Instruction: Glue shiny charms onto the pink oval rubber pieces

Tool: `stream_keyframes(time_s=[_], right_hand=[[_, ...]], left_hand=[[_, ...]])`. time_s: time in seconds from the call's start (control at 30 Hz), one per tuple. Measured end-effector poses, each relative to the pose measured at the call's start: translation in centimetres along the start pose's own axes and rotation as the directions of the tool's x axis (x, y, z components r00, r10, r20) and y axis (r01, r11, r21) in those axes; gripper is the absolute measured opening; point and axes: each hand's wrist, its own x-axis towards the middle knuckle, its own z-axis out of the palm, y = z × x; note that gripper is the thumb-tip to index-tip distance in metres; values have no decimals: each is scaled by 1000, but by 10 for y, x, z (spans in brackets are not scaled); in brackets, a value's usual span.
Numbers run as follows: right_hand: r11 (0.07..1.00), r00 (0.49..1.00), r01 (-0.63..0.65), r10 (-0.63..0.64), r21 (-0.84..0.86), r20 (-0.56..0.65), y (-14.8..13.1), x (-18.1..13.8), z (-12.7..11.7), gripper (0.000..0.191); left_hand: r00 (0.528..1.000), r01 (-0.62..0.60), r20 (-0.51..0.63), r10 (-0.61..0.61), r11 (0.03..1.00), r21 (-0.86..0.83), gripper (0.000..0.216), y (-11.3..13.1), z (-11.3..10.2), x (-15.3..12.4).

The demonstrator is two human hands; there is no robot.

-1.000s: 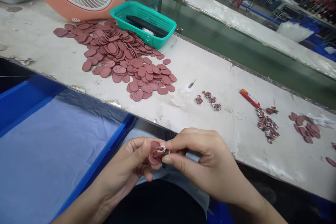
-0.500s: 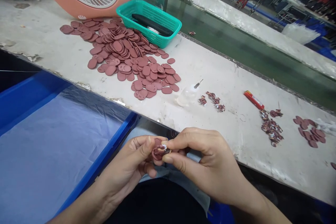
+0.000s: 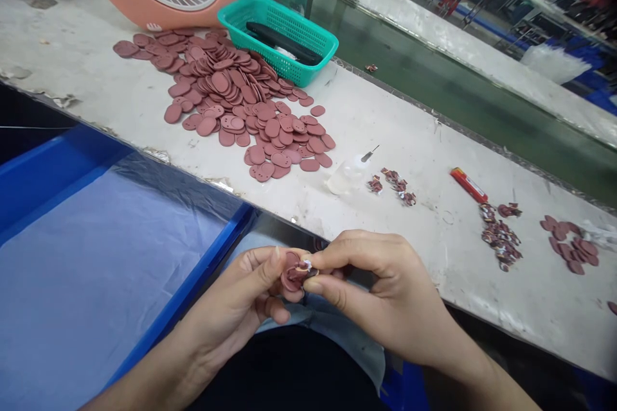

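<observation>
Between thumb and fingers, my left hand (image 3: pixel 258 282) grips a reddish-brown oval disc (image 3: pixel 290 271) in front of the table edge. My right hand (image 3: pixel 371 282) pinches a small brown figure piece (image 3: pixel 303 270) with white and yellow bits, pressed against the disc. Fingertips hide part of both pieces. Beyond the hands, a clear squeeze bottle (image 3: pixel 348 174) with a needle tip lies on the table. Small figure pieces (image 3: pixel 398 186) are scattered beside it, and a larger heap of similar pieces (image 3: pixel 501 237) sits farther right.
A big pile of brown oval discs (image 3: pixel 231 90) spreads in front of an orange fan (image 3: pixel 144 6) and a green basket (image 3: pixel 277 13) holding a black object. A red packet (image 3: pixel 468 185) and more discs (image 3: pixel 571 245) lie rightward. At left is a blue lined bin (image 3: pixel 96 282).
The small figure piece has turned slightly against the disc, and more of the disc shows. Both hands stay together; the camera view has shifted a little.
</observation>
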Motion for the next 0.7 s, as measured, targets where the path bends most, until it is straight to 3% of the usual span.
stream_keyframes(time_s=[0.33, 0.7], right_hand=[[1000, 999, -8, 8, -15, 39, -3, -1, -2, 11], [986, 987, 157, -155, -61, 41, -4, -7, 1, 10]], left_hand=[[1000, 18, 3, -18, 1000, -16, 42, 1, 0, -2], [1000, -18, 12, 18, 1000, 1, 38, 0, 2, -7]])
